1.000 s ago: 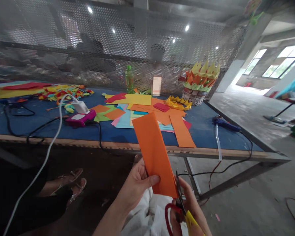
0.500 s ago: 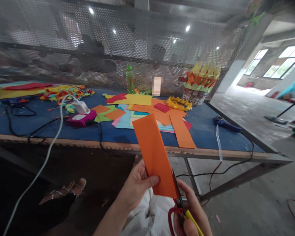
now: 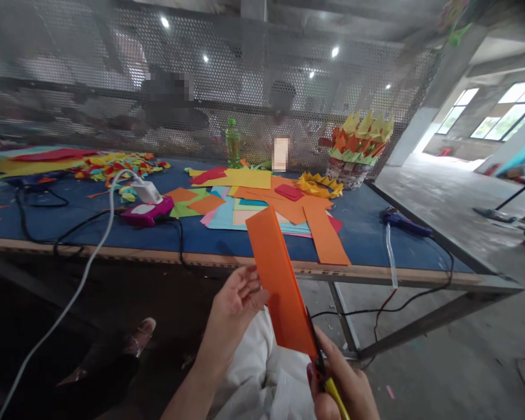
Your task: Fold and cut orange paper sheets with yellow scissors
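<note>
The layered orange paper strip (image 3: 282,291) tilts in front of the worktop's (image 3: 201,242) near edge. The right hand (image 3: 343,373) grips scissors (image 3: 317,357) against its right side; the left hand (image 3: 238,303), fingers loosely spread, is at its left, contact unclear. So slack a hold could let the layers slip or twist against the blades.

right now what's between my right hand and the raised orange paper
The scissors, held in the right hand: the head view shows their dark blade along the edge of the orange paper.
</note>
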The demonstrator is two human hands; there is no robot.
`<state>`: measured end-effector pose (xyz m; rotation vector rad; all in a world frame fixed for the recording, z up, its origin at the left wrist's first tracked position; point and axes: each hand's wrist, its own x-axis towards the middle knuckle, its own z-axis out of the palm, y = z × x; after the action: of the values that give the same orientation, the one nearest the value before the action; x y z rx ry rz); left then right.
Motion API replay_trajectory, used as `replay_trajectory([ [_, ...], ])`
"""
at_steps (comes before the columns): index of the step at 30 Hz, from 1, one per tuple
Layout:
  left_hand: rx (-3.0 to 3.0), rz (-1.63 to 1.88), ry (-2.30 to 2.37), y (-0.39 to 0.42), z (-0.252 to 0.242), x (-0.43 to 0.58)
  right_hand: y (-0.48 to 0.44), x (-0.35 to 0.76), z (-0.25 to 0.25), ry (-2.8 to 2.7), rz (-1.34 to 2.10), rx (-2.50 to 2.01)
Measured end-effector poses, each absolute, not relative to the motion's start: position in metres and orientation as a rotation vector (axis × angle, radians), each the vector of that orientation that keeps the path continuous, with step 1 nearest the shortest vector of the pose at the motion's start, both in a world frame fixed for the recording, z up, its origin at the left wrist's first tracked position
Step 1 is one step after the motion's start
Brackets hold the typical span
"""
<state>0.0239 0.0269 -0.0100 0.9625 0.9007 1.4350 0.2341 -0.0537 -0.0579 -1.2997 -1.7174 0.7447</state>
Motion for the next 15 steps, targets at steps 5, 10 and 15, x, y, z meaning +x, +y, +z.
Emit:
replay_trajectory([
  [5, 0.934, 1.455, 1.074, 0.0262, -0.0109, 0.0137, -0.0535, 0.2335, -0.0604, -1.78, 0.767, -1.186],
  [10, 0.794, 1.39, 0.909, 0.0279, -0.0155, 0.0144, -0.0551, 0.227, -0.0632, -1.786, 0.754, -1.249],
  [15, 0.781, 1.312, 0.733, 0.0284, -0.0191, 0.0182, -0.0561, 0.2267, -0.0604, -1.776, 0.751, -1.263],
])
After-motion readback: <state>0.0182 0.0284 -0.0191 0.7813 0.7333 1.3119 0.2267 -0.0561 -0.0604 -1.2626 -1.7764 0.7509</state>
